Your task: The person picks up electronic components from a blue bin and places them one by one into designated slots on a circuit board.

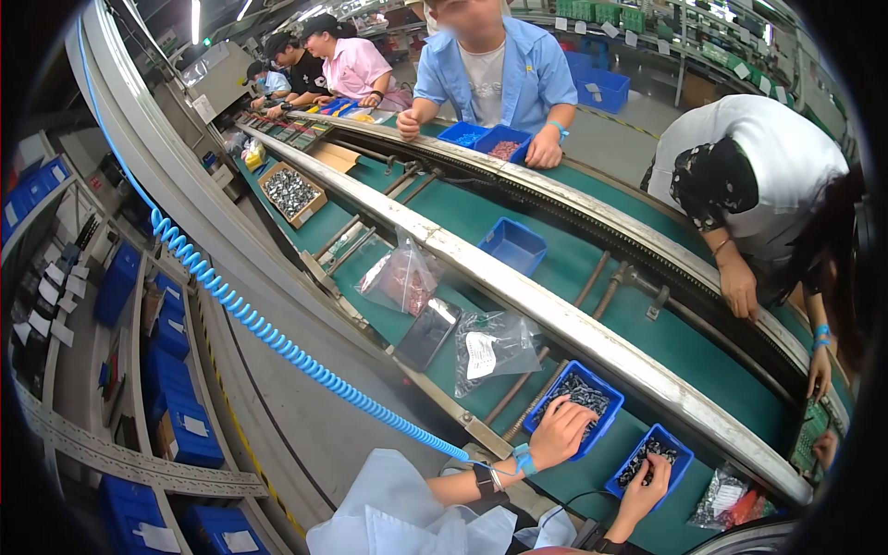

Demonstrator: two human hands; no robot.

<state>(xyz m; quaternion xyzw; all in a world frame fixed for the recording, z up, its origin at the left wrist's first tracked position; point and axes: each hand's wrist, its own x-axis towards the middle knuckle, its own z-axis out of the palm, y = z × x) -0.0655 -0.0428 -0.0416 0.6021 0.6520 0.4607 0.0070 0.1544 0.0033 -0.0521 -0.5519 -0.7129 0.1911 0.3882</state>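
My left hand reaches into a blue bin heaped with small grey and black components. Its fingers are bent together, and their tips are down among the parts. To the right, my right hand dips over the near edge of a second blue bin, which holds small black and silver components. Those fingers curl inward, thumb toward them. Whatever either hand pinches is too small to make out. A blue wrist strap on my left wrist joins a coiled blue cord.
A clear bag with a white label, a dark phone-like slab and a bag of reddish parts lie left of the bins. A metal rail crosses behind. Another bag lies right. Co-workers sit opposite; one handles a green board.
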